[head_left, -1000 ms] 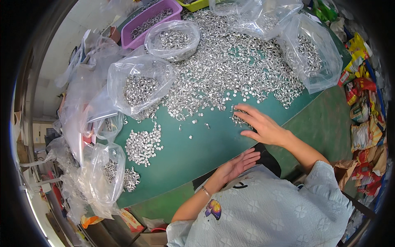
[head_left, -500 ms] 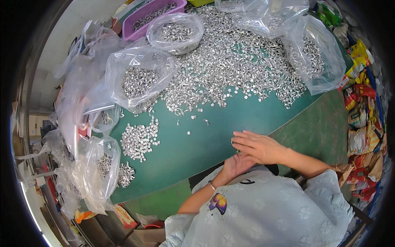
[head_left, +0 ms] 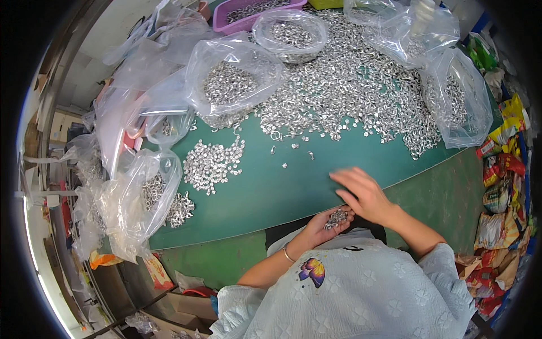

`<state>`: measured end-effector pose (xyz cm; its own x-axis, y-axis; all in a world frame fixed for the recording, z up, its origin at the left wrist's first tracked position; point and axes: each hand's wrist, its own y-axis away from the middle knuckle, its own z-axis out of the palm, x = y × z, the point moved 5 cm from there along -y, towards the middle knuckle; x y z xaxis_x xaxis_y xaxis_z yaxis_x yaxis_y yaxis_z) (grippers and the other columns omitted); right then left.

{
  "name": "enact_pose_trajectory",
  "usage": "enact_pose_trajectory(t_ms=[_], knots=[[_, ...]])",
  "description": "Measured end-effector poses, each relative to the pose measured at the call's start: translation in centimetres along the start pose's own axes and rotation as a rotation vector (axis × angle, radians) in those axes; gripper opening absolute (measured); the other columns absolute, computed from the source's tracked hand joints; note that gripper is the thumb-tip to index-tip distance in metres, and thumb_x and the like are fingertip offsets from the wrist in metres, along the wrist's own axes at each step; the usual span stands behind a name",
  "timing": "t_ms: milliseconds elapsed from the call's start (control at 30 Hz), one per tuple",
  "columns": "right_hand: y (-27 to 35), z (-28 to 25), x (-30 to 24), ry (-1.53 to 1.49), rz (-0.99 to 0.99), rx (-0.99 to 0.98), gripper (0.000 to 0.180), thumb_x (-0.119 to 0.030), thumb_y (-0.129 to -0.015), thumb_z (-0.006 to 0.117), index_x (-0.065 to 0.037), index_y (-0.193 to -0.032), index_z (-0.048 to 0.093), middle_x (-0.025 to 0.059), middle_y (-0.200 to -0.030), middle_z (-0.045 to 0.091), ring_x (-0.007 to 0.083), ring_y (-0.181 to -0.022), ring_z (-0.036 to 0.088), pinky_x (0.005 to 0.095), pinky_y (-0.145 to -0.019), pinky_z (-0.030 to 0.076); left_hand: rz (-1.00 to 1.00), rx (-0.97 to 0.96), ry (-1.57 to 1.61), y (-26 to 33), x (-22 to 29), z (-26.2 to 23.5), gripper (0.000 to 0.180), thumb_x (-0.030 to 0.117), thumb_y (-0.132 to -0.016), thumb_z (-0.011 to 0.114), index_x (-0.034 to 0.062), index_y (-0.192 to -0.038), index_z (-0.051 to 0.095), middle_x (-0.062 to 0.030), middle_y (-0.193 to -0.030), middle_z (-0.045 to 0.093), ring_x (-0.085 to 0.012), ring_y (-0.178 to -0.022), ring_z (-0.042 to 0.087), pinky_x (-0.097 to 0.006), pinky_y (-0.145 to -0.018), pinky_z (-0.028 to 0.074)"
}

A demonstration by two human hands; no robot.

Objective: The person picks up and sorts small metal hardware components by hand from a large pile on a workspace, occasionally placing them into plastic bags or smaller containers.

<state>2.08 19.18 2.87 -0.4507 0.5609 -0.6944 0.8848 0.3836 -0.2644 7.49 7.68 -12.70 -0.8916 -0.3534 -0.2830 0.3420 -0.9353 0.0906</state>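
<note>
Palm up at the table's near edge, my left hand (head_left: pixel 317 227) cups a small heap of shiny silver metal pieces (head_left: pixel 337 219), its fingers curled round them. Just above and to the right of it is my right hand (head_left: pixel 366 196), its fingers stretched out and slightly blurred, with nothing seen in them. Ahead lies a wide spread of loose curved silver pieces (head_left: pixel 361 85). To the left is a separate patch of small flower-shaped silver pieces (head_left: pixel 212 164). A few single pieces lie between the two groups and my hands.
Clear plastic bags of silver pieces stand on the green table (head_left: pixel 248 203): an open bag (head_left: pixel 192 62) at the left, a round bag (head_left: pixel 322 31) at the back, another bag (head_left: pixel 477 121) at the right. A purple basin (head_left: pixel 226 25) sits behind. Colourful packets (head_left: pixel 497 169) line the right side.
My right hand has lifted off my left hand, uncovering the metal pieces in the left palm. The view has shifted, so the table's contents appear farther right and higher.
</note>
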Motion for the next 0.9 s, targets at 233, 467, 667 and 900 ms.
enact_pose_trajectory(t_ms=[233, 467, 667, 900], knots=[[-3.9, 2.4, -0.2, 0.212, -0.082, -0.167, 0.055, -0.021, -0.084, 0.068, 0.005, -0.13, 0.05, 0.0168, -0.143, 0.044, 0.0317, -0.136, 0.038, 0.0439, -0.114, 0.03, 0.067, 0.314, -0.25, 1.8, 0.3, 4.5, 0.038, 0.015, -0.099, 0.048, -0.0122, -0.125, 0.049, -0.0233, -0.132, 0.053, -0.0306, -0.12, 0.056, -0.044, -0.106, 0.045], [5.0, 4.1, -2.4, 0.007, -0.284, -0.327, 0.048, -0.014, -0.08, 0.071, 0.001, -0.123, 0.056, 0.0166, -0.139, 0.049, 0.0329, -0.133, 0.044, 0.0482, -0.11, 0.035, 0.071, 0.37, -0.09, 2.7, 0.3, 1.9, 0.023, 0.02, -0.099, 0.049, 0.0035, -0.111, 0.058, -0.012, -0.103, 0.066, -0.0241, -0.095, 0.066, -0.038, -0.086, 0.055], [2.1, -0.8, -1.6, -0.017, -0.086, 0.134, 0.027, -0.001, -0.083, 0.065, 0.0, -0.11, 0.064, 0.0167, -0.123, 0.058, 0.036, -0.121, 0.054, 0.0454, -0.097, 0.045, -0.135, 0.651, -0.559, 5.7, 1.0, 3.3, 0.038, 0.04, -0.096, 0.056, 0.0071, -0.078, 0.058, -0.0073, -0.072, 0.058, -0.0071, -0.05, 0.044, -0.02, -0.038, 0.028], [-1.5, -2.7, 2.7, -0.076, 0.179, 0.371, 0.028, -0.001, -0.084, 0.064, 0.002, -0.112, 0.062, 0.016, -0.117, 0.058, 0.0338, -0.108, 0.057, 0.0384, -0.093, 0.045, 0.242, 0.797, -0.784, 10.6, 2.5, 5.3, 0.036, 0.033, -0.097, 0.055, 0.0019, -0.079, 0.062, -0.0104, -0.075, 0.062, -0.0118, -0.056, 0.051, -0.024, -0.049, 0.039]])
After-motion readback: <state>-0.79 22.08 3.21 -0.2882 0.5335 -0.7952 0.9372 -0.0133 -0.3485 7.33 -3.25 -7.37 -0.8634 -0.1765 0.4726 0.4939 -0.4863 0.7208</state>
